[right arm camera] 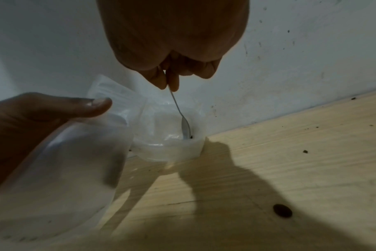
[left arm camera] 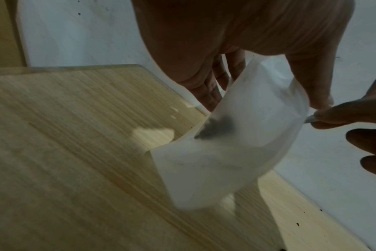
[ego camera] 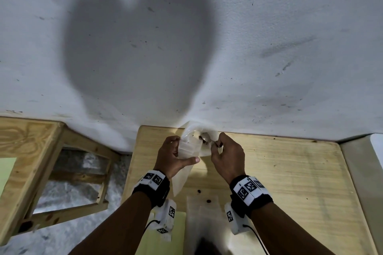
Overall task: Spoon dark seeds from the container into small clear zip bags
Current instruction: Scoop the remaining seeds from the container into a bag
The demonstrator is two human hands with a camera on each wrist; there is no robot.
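Item one, left hand (ego camera: pixel 174 156): I have it gripping a small clear zip bag (left arm camera: pixel 236 135), thumb on one face and fingers (left arm camera: pixel 210 91) curled behind, the bag held above the desk (ego camera: pixel 279 172) at centre frame in the head view. A dark smudge shows through its film in the left wrist view (seeds already inside, I judge, though blur makes that uncertain).

Item two, right hand (ego camera: pixel 227 156): pinching the thin handle of a metal spoon (right arm camera: pixel 184 124), fingertips closed tight on it.

Item three, container (right arm camera: pixel 172 146): a clear tub against the white wall, upper centre of the desk in the head view. The spoon bowl is down inside it, a few dark seeds (ego camera: pixel 201 137) beside the bowl. It looks nearly empty from here.

Item four, strays: loose seeds on the desk, one large one at lower right of the right wrist view.

Step in hand, by my reading: the scoop itself, spoon in the tub, bag waiting just left of it.

Next move calls for: lifting the spoon level, carrying it the short way left, and keeping the bag mouth spread by the left hand so the load tips in cleanly. I cannot tell how wide the mouth stands now.
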